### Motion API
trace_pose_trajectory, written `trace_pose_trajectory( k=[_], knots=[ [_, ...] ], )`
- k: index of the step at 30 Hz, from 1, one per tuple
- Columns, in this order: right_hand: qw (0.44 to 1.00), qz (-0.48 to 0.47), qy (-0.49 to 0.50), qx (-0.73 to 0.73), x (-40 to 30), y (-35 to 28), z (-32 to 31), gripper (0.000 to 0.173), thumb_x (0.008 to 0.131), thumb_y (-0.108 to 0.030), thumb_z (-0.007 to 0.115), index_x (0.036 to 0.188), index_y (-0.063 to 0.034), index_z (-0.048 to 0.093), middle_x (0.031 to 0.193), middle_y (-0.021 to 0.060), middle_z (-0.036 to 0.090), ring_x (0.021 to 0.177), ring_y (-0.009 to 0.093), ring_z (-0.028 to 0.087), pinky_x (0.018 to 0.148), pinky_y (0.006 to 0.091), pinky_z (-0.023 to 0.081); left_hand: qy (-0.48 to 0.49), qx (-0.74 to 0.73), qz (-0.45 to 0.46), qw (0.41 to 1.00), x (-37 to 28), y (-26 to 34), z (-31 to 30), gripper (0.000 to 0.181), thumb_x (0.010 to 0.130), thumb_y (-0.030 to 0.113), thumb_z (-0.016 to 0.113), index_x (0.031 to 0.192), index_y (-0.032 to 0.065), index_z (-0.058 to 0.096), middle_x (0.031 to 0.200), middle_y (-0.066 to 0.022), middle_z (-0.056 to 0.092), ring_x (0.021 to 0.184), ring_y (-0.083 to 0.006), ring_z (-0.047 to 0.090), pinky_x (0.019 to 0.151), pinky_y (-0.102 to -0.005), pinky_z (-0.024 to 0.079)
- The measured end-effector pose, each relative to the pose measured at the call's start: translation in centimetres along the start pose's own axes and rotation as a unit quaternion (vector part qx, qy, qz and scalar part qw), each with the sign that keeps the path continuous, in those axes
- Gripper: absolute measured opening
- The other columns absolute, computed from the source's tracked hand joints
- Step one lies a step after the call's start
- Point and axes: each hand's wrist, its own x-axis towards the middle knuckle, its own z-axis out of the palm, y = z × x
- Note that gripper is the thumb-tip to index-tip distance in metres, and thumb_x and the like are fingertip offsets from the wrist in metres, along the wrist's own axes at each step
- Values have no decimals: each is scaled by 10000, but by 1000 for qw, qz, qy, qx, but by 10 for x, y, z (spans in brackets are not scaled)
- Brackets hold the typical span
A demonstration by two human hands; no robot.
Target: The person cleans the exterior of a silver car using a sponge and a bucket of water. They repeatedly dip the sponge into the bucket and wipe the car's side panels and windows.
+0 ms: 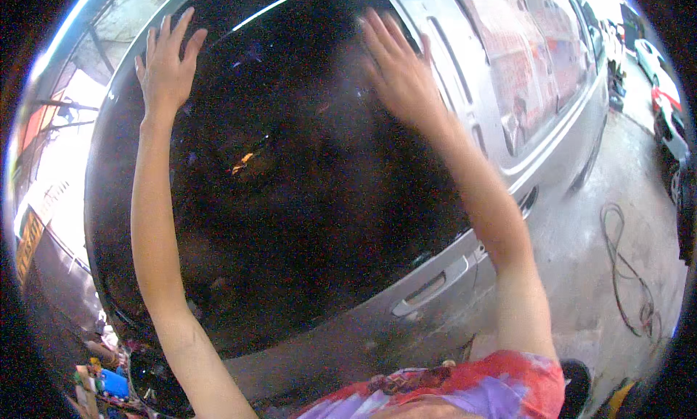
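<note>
A large dark, glossy car panel [305, 201], which may be a hood or window glass, fills the middle of the head view. Over its upper left part lies my left hand [167, 65], fingers spread and holding nothing. My right hand [397, 65] is at its upper right, by the silver vehicle body, slightly blurred, fingers extended, with nothing held. Whether either palm touches the surface cannot be told. Below right of the dark panel, a door handle [427, 294] shows on the silver body panel.
Windows covered with printed paper [536, 54] line the silver vehicle at upper right. A looped hose or cable [618, 256] lies on the concrete floor. Other cars [667, 109] stand at far right. A blue container [114, 383] sits among clutter at lower left.
</note>
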Motion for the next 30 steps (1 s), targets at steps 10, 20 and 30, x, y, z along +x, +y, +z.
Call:
trace_pose_trajectory(
  k=[10, 20, 30],
  knots=[
    [998, -39, 36, 45, 44, -24, -3, 546, 1016, -361, 477, 1499, -116, 403, 1573, 55, 378, 1461, 241, 336, 1162, 655, 190, -22, -11, 42, 999, -33, -64, -47, 551, 998, 582, 424, 1504, 367, 411, 1637, -42, 273, 1507, -310, 240, 1177, -643, 126],
    [999, -43, -1, 17, 219, -5, -11, 574, 1053, -383, 358, 1471, 9, 390, 1534, 224, 391, 1440, 375, 338, 1187, 483, 277, 6, -34, 42, 999, -33, -24, -58, 585, 981, 612, 428, 1509, 361, 410, 1640, -57, 260, 1505, -321, 238, 1174, -645, 129],
    [999, -2, -39, -25, 170, -20, -20, 531, 1054, -423, 381, 1521, -169, 375, 1598, 47, 342, 1474, 257, 317, 1159, 665, 176, 2, 43, 36, 998, -50, -28, -87, 588, 979, 613, 430, 1513, 368, 399, 1646, -51, 247, 1509, -311, 232, 1177, -631, 149]
  ],
)
